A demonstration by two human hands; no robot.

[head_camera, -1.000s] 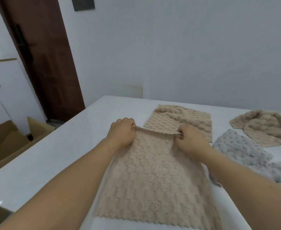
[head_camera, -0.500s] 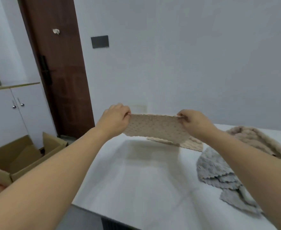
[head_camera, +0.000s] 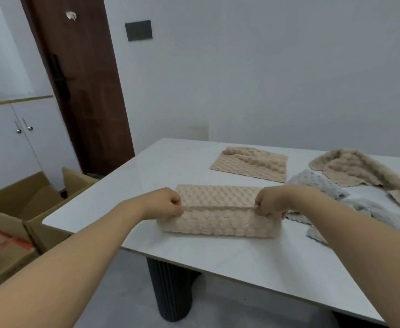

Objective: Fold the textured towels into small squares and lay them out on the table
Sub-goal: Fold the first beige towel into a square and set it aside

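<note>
A beige bubble-textured towel (head_camera: 220, 221) lies on the white table (head_camera: 241, 259), partly doubled over with its fold bulging toward me. My left hand (head_camera: 168, 203) pinches the left end of the towel's upper edge. My right hand (head_camera: 268, 202) pinches the right end of the same edge, which stretches taut between the two fists. Behind it, another beige towel (head_camera: 251, 165) lies flat as a folded rectangle with a rumpled top layer.
A crumpled grey towel (head_camera: 331, 192) and a loose beige towel (head_camera: 359, 169) lie at the right. Open cardboard boxes (head_camera: 24, 209) stand on the floor left of the table. A brown door (head_camera: 80, 79) and white cabinet (head_camera: 12, 138) are behind them. A dark pedestal (head_camera: 170, 290) carries the table.
Both hands lifted the beige towel off the table, held it up in the air, then brought it back down, so it now lies doubled over near the table's front edge.
</note>
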